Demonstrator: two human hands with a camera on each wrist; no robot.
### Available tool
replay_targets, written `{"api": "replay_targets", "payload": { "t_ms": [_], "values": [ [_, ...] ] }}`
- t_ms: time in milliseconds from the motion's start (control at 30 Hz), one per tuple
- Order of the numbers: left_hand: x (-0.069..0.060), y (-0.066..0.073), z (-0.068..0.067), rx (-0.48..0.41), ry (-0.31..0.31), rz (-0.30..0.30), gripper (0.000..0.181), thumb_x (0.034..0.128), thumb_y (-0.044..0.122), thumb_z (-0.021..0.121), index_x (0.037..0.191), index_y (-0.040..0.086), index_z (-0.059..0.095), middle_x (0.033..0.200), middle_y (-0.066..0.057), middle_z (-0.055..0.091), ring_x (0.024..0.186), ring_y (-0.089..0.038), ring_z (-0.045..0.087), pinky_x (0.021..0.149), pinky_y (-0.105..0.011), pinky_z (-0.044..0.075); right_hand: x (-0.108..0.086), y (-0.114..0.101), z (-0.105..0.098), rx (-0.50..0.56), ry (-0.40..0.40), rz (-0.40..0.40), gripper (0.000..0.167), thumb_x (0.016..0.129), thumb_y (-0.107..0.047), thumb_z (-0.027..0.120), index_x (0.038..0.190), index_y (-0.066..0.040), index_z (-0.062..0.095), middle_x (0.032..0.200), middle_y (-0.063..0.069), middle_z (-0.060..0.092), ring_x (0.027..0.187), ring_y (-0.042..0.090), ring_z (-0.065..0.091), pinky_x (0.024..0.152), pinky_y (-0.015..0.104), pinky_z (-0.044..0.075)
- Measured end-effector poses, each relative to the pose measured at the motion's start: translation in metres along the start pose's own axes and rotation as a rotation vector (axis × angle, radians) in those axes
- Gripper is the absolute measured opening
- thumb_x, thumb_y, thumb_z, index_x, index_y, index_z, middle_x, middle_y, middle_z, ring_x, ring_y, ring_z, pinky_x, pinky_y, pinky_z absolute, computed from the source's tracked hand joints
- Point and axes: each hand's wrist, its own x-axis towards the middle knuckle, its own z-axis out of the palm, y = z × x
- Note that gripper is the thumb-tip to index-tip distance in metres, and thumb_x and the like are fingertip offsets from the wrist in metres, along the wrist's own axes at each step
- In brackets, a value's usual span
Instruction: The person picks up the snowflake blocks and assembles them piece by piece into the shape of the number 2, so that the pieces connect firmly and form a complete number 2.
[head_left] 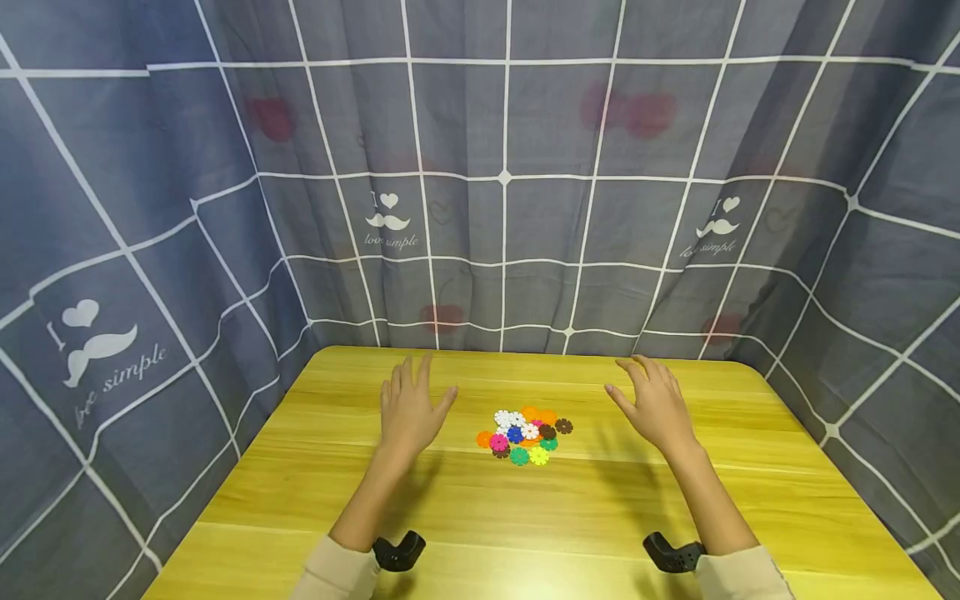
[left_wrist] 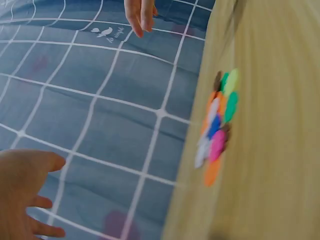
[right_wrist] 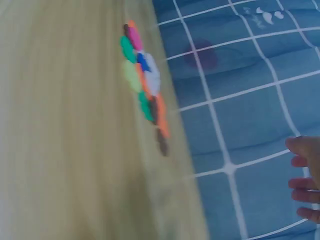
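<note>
Flat flower-shaped discs in white, orange, pink, blue, green, yellow and brown lie in an overlapping heap, with a blue disc (head_left: 515, 435) near its middle and a brown disc (head_left: 564, 426) at its right edge. To the left of the heap the left hand (head_left: 408, 414) hovers over the table, fingers spread, holding nothing. On the other side the right hand (head_left: 655, 405) is also raised, its fingers apart and slightly bent, touching nothing. Both wrist views show the heap, with a pink disc (left_wrist: 217, 145) and a green disc (right_wrist: 127, 49), apart from the hands.
The heap rests on a yellow wood-grain table (head_left: 300, 500). A grey-blue curtain (head_left: 465, 217) with white grid lines stands behind the table and along both sides. Black wrist devices (head_left: 400, 552) sit at both sleeve cuffs.
</note>
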Motion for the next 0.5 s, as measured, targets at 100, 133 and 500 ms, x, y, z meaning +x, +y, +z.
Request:
{"api": "replay_targets", "payload": {
  "t_ms": [100,133,500],
  "values": [
    [-0.006,0.003,0.019,-0.092,0.054,-0.009,0.062,0.0896,0.043,0.055,0.138,0.007,0.038,0.132,-0.023,0.041,0.12,-0.041,0.039,0.099,-0.054,0.028,-0.006,0.001,0.021,0.05,0.066,0.008,0.038,0.085,-0.025,0.068,0.113,-0.001,0.062,0.103,0.018,0.059,0.097,0.036,0.05,0.084,0.051,0.039],
    [-0.008,0.005,0.026,-0.127,0.062,-0.013,0.06,0.09,0.041,0.055,0.136,0.006,0.04,0.128,-0.022,0.045,0.116,-0.039,0.043,0.097,-0.052,0.032,-0.008,0.001,0.028,0.072,0.076,0.02,0.035,0.085,-0.024,0.068,0.111,-0.002,0.064,0.096,0.015,0.06,0.091,0.033,0.052,0.079,0.048,0.042],
    [-0.019,0.008,0.099,-0.385,0.016,0.057,0.036,0.0925,0.028,0.057,0.12,0.005,0.055,0.084,-0.006,0.053,0.066,-0.012,0.047,0.054,-0.024,0.041,-0.024,-0.012,0.1,0.55,-0.025,0.23,0.028,0.086,-0.02,0.067,0.109,-0.004,0.067,0.063,-0.002,0.052,0.052,0.012,0.042,0.047,0.026,0.037]
  ]
}}
